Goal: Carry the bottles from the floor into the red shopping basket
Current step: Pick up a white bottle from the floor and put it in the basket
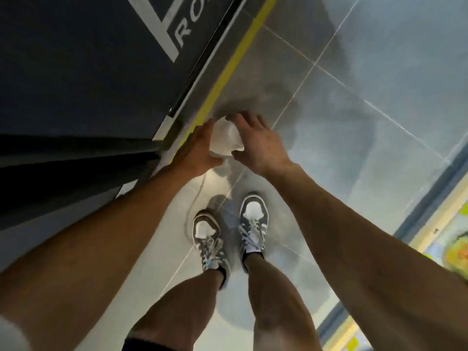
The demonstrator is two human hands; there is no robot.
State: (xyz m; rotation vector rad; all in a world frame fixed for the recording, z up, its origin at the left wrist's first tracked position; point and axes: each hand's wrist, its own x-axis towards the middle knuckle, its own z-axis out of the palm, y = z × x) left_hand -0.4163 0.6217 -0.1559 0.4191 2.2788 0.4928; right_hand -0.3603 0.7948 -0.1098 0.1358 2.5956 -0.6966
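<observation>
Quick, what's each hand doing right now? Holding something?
Left hand: cupped around a blurry white thing, too blurred to name.
Right hand: gripping the same white thing from the other side.

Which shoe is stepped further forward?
The right shoe: its toe sits ahead of the left shoe, nearer the white object.
</observation>
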